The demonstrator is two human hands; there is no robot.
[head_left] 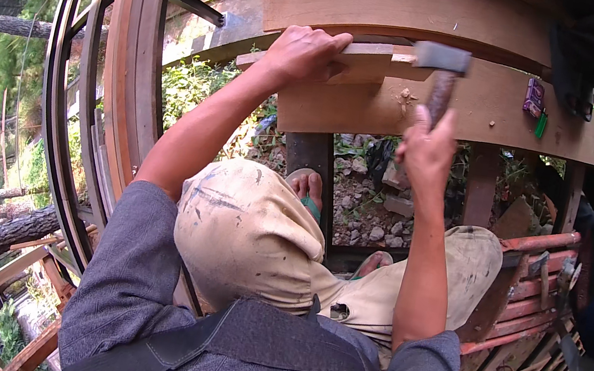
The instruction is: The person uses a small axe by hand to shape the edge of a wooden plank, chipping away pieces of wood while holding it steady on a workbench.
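My left hand [305,55] is closed around a narrow length of wood [368,66], which lies along a wide plank [356,111]. In my right hand [429,149] is a small hatchet [442,57], gripped by its dark handle. The grey metal head is over the right end of the narrow wood, slightly blurred; I cannot tell whether it touches. A pale, fresh-looking patch shows on the wood beside the head. Wood chips [406,98] are scattered on the plank between my hands.
Broad boards [405,7] are stacked beyond the plank. A purple packet [534,97] and a green lighter [540,124] lie at right. Dark metal rails [70,108] rise at left. An orange slatted seat [531,291] stands at right. Rubble [377,222] lies below.
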